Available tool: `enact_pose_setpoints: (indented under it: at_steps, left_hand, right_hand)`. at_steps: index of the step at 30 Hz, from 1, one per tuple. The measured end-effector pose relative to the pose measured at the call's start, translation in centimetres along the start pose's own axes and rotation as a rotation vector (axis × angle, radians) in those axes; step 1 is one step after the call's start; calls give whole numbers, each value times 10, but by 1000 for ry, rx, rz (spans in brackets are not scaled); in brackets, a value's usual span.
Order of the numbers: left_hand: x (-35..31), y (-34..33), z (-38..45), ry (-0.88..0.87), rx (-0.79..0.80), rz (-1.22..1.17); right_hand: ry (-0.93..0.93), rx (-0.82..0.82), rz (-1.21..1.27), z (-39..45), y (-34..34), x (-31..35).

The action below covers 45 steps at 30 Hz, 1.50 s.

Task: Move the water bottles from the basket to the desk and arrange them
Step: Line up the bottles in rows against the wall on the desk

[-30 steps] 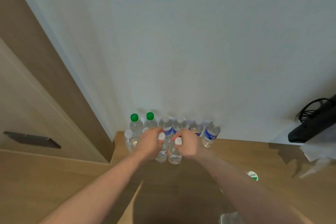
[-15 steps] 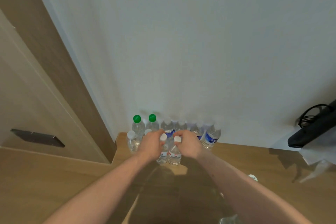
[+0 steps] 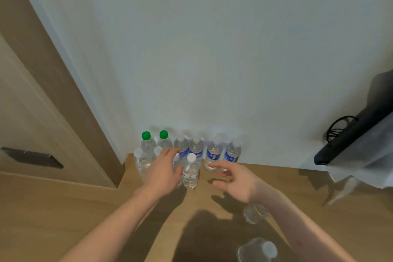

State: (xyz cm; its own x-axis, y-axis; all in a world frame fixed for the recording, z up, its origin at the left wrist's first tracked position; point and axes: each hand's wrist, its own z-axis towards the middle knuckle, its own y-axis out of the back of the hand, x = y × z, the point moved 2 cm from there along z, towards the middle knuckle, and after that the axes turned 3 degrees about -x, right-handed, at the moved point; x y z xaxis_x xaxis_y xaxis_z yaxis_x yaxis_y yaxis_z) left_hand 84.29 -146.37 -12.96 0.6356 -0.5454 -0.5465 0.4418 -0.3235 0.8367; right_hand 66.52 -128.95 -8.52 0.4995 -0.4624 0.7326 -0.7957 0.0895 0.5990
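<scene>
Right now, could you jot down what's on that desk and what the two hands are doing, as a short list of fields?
Surface: wooden desk against a pale wall
Back row: two green-capped bottles, then four blue-labelled bottles, all upright
Front row: white-capped bottles, upright, close together
Near edge: two more bottles, partly out of view
Left hand: fingers relaxed, over the front row, gripping nothing
Right hand: open, beside the front row, touching no bottle
Far right: dark device with a cable
Basket: not in view
</scene>
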Motion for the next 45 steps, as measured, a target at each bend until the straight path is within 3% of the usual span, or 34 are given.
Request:
enact_pose_setpoints:
  at_steps: [4,9,16,21,27,30,35,45]
  left_hand:
    - [-40,-4,-44,-105,59,-175]
    - [-82,-37,-81,-177,225,-219]
    - [-140,-97,-115,-359,512,-141]
    - [-155,-136,-123,-404,584,38]
    - [-155,-147,-125,-350,442,176]
    - [-145,-144,-116,-242,332,205]
    - [-123,-142,-102,-66,286,197]
    - [-103,-143,-96,107,277,220]
  right_hand:
    - [25,-182,13,-63,42,-40]
    - [-49,-317,-2,-116,68,-98]
    - [-163,-344,170,-147,46,-165]
    - [-184,-253,75,-153,33,-187]
    - [-117,-179,34,-128,38,-197]
    - [-61,-161,-39,-97,37,-197]
    - [28,-96,-142,-65,21,-204]
    - [13,-361,-134,-55,13,-222]
